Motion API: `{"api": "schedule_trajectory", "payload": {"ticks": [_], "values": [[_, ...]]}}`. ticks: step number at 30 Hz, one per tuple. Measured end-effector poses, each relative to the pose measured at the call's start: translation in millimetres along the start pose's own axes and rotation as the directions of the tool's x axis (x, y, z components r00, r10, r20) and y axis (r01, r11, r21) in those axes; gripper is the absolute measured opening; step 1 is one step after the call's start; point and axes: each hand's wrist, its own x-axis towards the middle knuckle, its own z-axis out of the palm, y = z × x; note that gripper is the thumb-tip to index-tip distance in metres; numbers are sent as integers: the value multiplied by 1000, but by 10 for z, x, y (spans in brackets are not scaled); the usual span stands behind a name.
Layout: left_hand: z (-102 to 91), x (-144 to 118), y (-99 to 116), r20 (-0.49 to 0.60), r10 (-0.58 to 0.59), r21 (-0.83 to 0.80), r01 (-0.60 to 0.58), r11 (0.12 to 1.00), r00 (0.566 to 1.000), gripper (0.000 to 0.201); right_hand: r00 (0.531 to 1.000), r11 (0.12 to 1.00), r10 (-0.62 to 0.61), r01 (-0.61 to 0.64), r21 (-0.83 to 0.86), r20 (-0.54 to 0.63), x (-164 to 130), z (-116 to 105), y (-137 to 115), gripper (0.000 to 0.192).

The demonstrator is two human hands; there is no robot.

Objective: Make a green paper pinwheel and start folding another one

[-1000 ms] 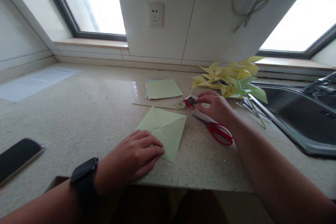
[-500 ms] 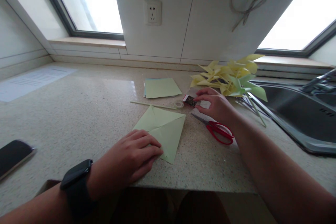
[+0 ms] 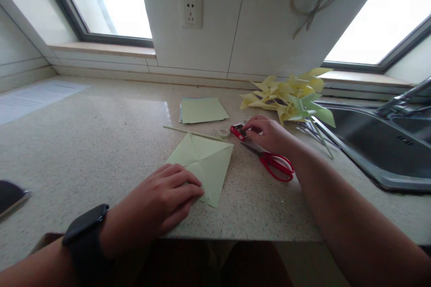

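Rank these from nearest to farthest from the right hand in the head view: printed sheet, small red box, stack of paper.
1. Small red box: at the fingertips of the right hand.
2. Stack of paper: left of the box, farther back.
3. Printed sheet: far left.

The left hand point(image 3: 161, 195) covered the near left part of the green paper point(image 3: 213, 161), so its corner there I could not see. Fingers of the right hand point(image 3: 271, 133) hid part of the red box point(image 3: 237, 132), and its dark contents were too small to tell. The left edge of my view cut a dark object point(image 3: 11, 197) and a sheet point(image 3: 40, 96) with unreadable print. The right edge cut the sink point(image 3: 399, 145). Overlapping pinwheels point(image 3: 281, 94) I could not count.
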Motion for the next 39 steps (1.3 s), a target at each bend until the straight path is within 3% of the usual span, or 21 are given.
{"api": "schedule_trajectory", "payload": {"ticks": [14,27,39], "values": [[2,1,-2,26,-17,-11,17,1000,1000,22,978,977,197,-202,68,73,49,-102,-55,21],[2,15,-6,29,-26,-25,27,999,999,23,966,996,85,-78,-38,244,68,-178,-96,16],[1,17,4,21,-22,-15,22,1000,1000,22,966,994,49,-22,-107,252,84,-155,-92,21]]}}
